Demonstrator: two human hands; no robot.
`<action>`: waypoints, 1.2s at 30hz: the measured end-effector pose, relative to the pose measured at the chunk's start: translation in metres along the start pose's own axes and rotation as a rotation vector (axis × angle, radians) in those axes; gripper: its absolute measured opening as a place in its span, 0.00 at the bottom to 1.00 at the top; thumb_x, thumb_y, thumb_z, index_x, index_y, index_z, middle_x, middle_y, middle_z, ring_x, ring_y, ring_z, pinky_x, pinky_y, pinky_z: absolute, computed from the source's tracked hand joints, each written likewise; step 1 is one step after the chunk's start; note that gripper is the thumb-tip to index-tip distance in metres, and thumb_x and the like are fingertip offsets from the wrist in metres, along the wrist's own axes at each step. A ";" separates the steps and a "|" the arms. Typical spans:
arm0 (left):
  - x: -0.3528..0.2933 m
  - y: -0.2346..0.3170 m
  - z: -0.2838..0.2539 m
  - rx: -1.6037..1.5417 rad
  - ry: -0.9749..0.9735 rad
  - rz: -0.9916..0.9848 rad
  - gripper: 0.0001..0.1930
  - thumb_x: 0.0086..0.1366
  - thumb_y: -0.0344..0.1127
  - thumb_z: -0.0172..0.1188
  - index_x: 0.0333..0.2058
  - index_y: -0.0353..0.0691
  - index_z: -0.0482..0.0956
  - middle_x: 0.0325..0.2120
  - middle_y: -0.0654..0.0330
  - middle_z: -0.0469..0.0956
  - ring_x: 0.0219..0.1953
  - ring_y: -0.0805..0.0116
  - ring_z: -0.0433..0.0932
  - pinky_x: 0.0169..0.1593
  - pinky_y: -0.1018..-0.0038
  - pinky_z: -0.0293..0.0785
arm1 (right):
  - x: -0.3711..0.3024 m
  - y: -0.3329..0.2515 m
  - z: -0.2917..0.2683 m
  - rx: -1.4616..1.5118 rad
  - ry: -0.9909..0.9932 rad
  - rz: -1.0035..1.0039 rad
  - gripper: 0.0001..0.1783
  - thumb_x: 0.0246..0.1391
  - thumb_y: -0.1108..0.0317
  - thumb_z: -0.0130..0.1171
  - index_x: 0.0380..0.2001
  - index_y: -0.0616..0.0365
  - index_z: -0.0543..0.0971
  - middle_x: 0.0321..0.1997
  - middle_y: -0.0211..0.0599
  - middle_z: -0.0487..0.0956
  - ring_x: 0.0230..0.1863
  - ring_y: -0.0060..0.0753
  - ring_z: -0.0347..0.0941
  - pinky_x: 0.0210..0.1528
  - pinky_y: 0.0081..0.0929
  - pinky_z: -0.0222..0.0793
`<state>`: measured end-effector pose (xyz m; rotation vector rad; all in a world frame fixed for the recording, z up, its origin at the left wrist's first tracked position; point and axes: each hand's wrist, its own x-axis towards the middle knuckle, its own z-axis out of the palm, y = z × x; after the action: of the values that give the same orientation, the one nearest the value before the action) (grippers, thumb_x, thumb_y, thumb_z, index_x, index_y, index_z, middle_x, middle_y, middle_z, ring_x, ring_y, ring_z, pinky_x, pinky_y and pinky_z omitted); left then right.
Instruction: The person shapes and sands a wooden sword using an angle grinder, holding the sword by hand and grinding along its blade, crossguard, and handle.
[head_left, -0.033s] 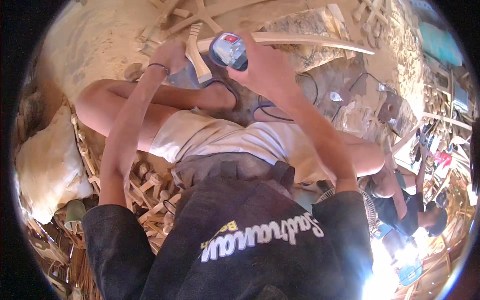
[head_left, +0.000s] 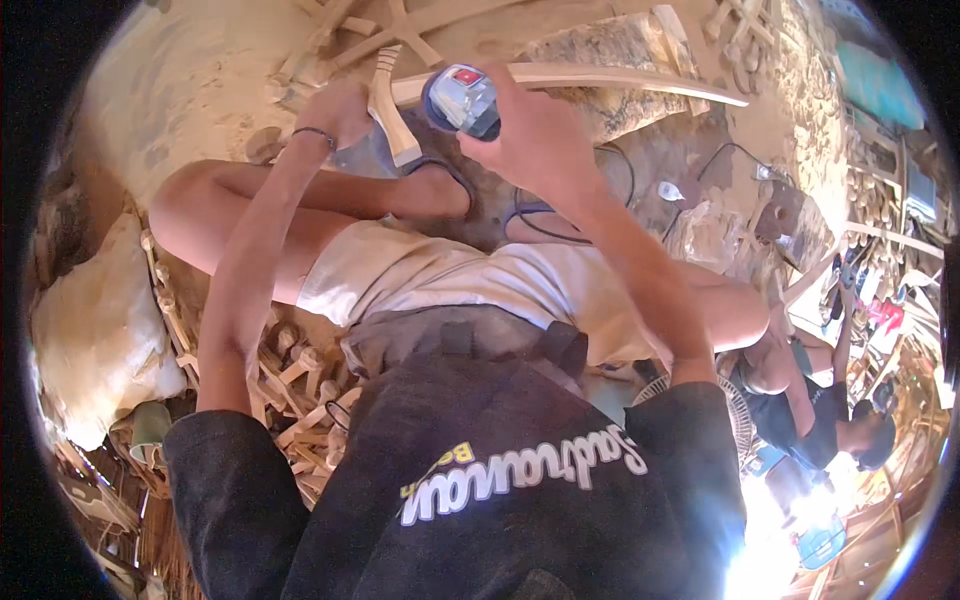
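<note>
My left hand [head_left: 338, 112] is closed around a carved pale wooden piece [head_left: 397, 132], with ridges at its upper end and a squared lower end. A long curved wooden blade [head_left: 640, 82] runs from beside it to the right; whether the two are joined is hidden. In my right hand [head_left: 545, 140] is a hand-held angle grinder [head_left: 463, 105], with a round dark-rimmed head and grey body, held just right of the carved piece. My fingers partly cover the tool, and I cannot make out whether it touches the wood.
Crossed wooden strips [head_left: 400, 35] lie on the dusty ground ahead. A flat board [head_left: 600, 55] lies beneath the blade. A black cable [head_left: 632, 175] loops at right. Wood offcuts [head_left: 300, 375] are piled by my left hip. Another person [head_left: 810, 420] sits at far right.
The grinder and my right hand have shifted very slightly to the right. My left hand keeps its hold on the carved wood.
</note>
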<state>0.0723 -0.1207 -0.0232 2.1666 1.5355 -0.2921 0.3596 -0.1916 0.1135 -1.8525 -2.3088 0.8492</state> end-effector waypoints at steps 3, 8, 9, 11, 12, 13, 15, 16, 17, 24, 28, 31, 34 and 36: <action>0.002 0.019 -0.008 0.025 0.020 -0.002 0.16 0.56 0.38 0.63 0.35 0.29 0.88 0.36 0.34 0.85 0.44 0.35 0.86 0.51 0.49 0.83 | -0.010 0.032 -0.007 0.014 0.003 0.107 0.41 0.52 0.46 0.72 0.64 0.51 0.70 0.41 0.55 0.87 0.44 0.62 0.86 0.47 0.55 0.82; 0.003 0.016 -0.006 0.030 -0.013 0.012 0.16 0.57 0.39 0.63 0.35 0.29 0.87 0.36 0.33 0.85 0.44 0.34 0.86 0.51 0.48 0.83 | -0.021 0.086 -0.023 0.001 0.052 0.274 0.46 0.49 0.40 0.73 0.67 0.48 0.71 0.51 0.56 0.87 0.56 0.61 0.84 0.59 0.55 0.78; 0.004 0.017 -0.007 0.041 0.000 -0.003 0.16 0.58 0.39 0.63 0.35 0.29 0.87 0.36 0.32 0.84 0.43 0.33 0.86 0.51 0.47 0.83 | -0.024 0.097 -0.028 -0.002 0.052 0.285 0.46 0.49 0.40 0.73 0.67 0.48 0.71 0.51 0.56 0.87 0.56 0.61 0.84 0.59 0.55 0.78; 0.005 0.014 -0.006 0.011 -0.035 0.006 0.16 0.60 0.39 0.63 0.35 0.28 0.87 0.36 0.32 0.84 0.43 0.33 0.86 0.51 0.47 0.83 | -0.030 0.121 -0.032 0.152 0.195 0.293 0.44 0.50 0.46 0.77 0.67 0.47 0.71 0.52 0.56 0.87 0.54 0.60 0.85 0.56 0.50 0.80; 0.004 0.016 -0.007 0.001 -0.048 -0.011 0.16 0.61 0.40 0.63 0.37 0.29 0.87 0.36 0.32 0.84 0.44 0.33 0.85 0.52 0.47 0.82 | -0.033 0.143 -0.033 0.267 0.206 0.265 0.45 0.49 0.47 0.78 0.67 0.48 0.72 0.54 0.55 0.86 0.57 0.54 0.85 0.60 0.45 0.78; 0.006 0.020 -0.009 -0.011 -0.060 -0.022 0.17 0.61 0.40 0.63 0.38 0.30 0.86 0.37 0.32 0.85 0.45 0.34 0.85 0.52 0.47 0.82 | -0.037 0.170 -0.035 0.260 0.211 0.277 0.45 0.49 0.47 0.78 0.67 0.48 0.72 0.54 0.55 0.86 0.57 0.54 0.85 0.60 0.45 0.78; 0.011 0.019 -0.005 -0.003 -0.061 -0.004 0.17 0.62 0.40 0.62 0.40 0.31 0.86 0.37 0.32 0.85 0.46 0.34 0.85 0.52 0.47 0.82 | -0.044 0.211 -0.035 0.265 0.347 0.200 0.44 0.49 0.47 0.79 0.66 0.49 0.73 0.54 0.53 0.86 0.57 0.51 0.84 0.61 0.42 0.77; 0.002 0.006 -0.003 0.015 -0.062 -0.024 0.17 0.62 0.41 0.62 0.41 0.32 0.86 0.38 0.33 0.85 0.47 0.35 0.85 0.52 0.47 0.82 | -0.046 0.193 -0.050 0.096 0.279 0.373 0.45 0.49 0.47 0.79 0.67 0.51 0.74 0.55 0.52 0.86 0.58 0.49 0.83 0.62 0.41 0.76; 0.004 0.002 -0.003 0.016 -0.054 -0.021 0.17 0.62 0.41 0.62 0.41 0.32 0.86 0.38 0.33 0.85 0.47 0.35 0.85 0.52 0.47 0.82 | -0.048 0.205 -0.056 0.093 0.286 0.371 0.45 0.49 0.47 0.79 0.67 0.51 0.74 0.55 0.52 0.86 0.58 0.49 0.83 0.62 0.41 0.76; 0.013 0.006 0.007 0.103 -0.080 -0.038 0.17 0.61 0.40 0.65 0.42 0.32 0.86 0.40 0.36 0.86 0.47 0.35 0.85 0.53 0.48 0.83 | -0.059 0.288 -0.079 -0.004 0.392 0.563 0.49 0.48 0.44 0.80 0.67 0.57 0.73 0.55 0.52 0.86 0.56 0.50 0.84 0.61 0.45 0.76; 0.010 0.000 0.009 0.081 -0.077 -0.033 0.18 0.61 0.43 0.66 0.41 0.33 0.86 0.42 0.36 0.86 0.48 0.35 0.86 0.54 0.48 0.82 | -0.057 0.182 -0.062 -0.016 0.299 0.387 0.48 0.51 0.41 0.77 0.67 0.56 0.71 0.48 0.49 0.88 0.49 0.54 0.87 0.54 0.47 0.80; 0.016 0.003 0.008 0.067 -0.092 -0.032 0.19 0.61 0.44 0.67 0.41 0.32 0.87 0.42 0.36 0.86 0.49 0.36 0.86 0.55 0.49 0.82 | -0.036 0.090 -0.033 0.088 0.158 0.228 0.43 0.50 0.44 0.73 0.65 0.53 0.72 0.44 0.56 0.88 0.48 0.59 0.87 0.50 0.54 0.82; 0.012 0.010 0.006 0.054 -0.076 -0.058 0.20 0.62 0.46 0.67 0.41 0.32 0.87 0.42 0.36 0.86 0.49 0.37 0.86 0.55 0.49 0.82 | -0.011 0.031 -0.003 0.108 0.007 0.061 0.43 0.48 0.46 0.73 0.61 0.62 0.72 0.40 0.58 0.87 0.43 0.61 0.87 0.46 0.56 0.83; 0.014 0.005 0.005 0.075 -0.067 -0.072 0.21 0.63 0.49 0.67 0.40 0.33 0.87 0.42 0.36 0.86 0.49 0.37 0.85 0.55 0.49 0.81 | 0.001 0.017 0.010 0.126 0.004 0.018 0.45 0.50 0.46 0.73 0.64 0.63 0.70 0.38 0.58 0.87 0.42 0.63 0.86 0.45 0.57 0.82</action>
<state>0.0824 -0.1127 -0.0326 2.1390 1.5910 -0.4481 0.3710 -0.1926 0.0968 -1.8236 -2.1841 0.9677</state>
